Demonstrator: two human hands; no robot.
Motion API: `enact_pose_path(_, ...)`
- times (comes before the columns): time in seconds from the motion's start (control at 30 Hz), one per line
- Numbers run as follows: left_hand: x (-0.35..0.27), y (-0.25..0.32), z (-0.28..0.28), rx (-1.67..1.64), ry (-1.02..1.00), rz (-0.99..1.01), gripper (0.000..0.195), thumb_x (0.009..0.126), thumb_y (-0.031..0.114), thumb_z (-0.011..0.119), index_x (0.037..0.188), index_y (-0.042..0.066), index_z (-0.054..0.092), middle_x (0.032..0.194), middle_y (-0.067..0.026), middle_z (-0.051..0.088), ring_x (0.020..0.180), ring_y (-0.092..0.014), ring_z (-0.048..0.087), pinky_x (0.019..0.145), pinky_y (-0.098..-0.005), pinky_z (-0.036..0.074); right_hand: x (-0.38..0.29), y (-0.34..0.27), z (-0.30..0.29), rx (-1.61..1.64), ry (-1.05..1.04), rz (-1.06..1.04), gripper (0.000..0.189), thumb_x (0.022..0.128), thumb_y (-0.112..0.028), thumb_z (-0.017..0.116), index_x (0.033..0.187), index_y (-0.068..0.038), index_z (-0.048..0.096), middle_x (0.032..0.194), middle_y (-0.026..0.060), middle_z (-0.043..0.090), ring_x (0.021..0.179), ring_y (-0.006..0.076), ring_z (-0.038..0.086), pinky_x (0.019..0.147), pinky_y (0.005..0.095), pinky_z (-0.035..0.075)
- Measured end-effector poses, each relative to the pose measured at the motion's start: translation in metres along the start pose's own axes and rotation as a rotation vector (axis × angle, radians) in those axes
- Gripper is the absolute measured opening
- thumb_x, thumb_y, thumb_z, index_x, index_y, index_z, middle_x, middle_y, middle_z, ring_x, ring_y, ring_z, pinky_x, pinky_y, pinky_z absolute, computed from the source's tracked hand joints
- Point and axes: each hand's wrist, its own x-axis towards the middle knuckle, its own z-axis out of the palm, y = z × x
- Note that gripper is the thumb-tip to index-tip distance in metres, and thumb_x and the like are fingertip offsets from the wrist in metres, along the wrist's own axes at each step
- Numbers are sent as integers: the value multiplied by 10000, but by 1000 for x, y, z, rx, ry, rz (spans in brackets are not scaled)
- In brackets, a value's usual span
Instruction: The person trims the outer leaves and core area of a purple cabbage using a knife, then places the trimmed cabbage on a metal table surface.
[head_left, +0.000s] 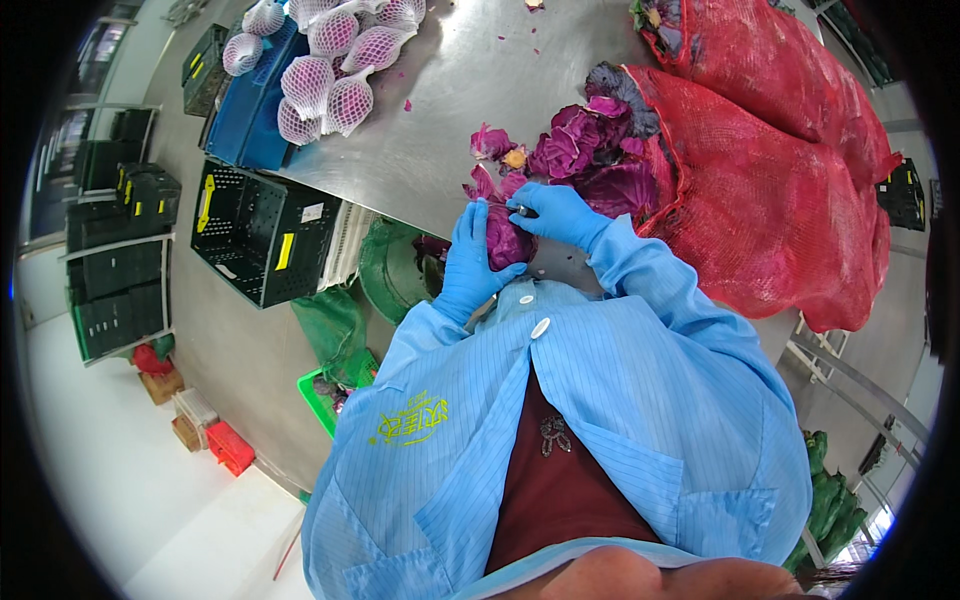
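My left hand, in a blue glove, grips the side of a red cabbage head near the front edge of the steel table. On the far side of that head, my gloved right hand is closed around a small dark-handled tool, possibly a knife; its blade is hidden. Loose purple leaves lie just beyond the cabbage. Past my right hand sits a pile of peeled red cabbage leaves, touching the mouth of a red mesh sack.
Net-wrapped cabbages are heaped at the far left, beside and on a blue crate. A dark green crate stands left of the steel table. Below it are a green mesh bag and a bright green basket.
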Motion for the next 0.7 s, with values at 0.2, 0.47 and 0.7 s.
enact_pose_path(0.2, -3, -3, 6, 3, 53, 13, 1247, 661, 400, 875, 1545, -14, 98, 1557, -273, 231, 1410, -461, 278, 1176, -481, 266, 5, 7, 13, -164, 88, -18, 221, 845, -269, 666, 1000, -112, 681, 944, 101, 664, 818, 304, 659, 721, 409, 532)
enact_pose_path(0.47, -7, 1, -4, -179, 58, -84, 1250, 617, 320, 912, 1559, 57, 135, 1495, -249, 303, 1369, -425, 339, 1160, -457, 311, 0, 72, 8, 370, 154, 579, 299, 854, -276, 633, 886, 20, 665, 706, 147, 674, 536, 238, 650, 575, 374, 531)
enact_pose_path(0.7, -3, -35, 10, -414, 31, -296, 1109, 639, 349, 920, 1504, 41, 298, 1395, -239, 386, 1281, -363, 459, 1092, -422, 406, -5, 38, 9, 252, 396, 507, 336, 840, -319, 691, 1003, -27, 659, 843, 143, 689, 689, 257, 681, 668, 384, 541)
